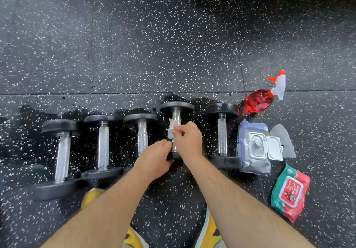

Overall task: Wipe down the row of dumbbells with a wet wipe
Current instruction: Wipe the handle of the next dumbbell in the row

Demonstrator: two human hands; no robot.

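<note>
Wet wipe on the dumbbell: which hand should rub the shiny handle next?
The right hand, probably. It pinches the wet wipe against the handle of the fourth dumbbell from the left, while the left hand holds that dumbbell's near end, seemingly steadying it.

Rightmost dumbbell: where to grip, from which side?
Rightmost dumbbell: take the knurled bar mid-length, from above. It lies flat, bar bare between the two heads and slim enough for fingers to curl round. The open wipes pack crowds its right side.
</note>
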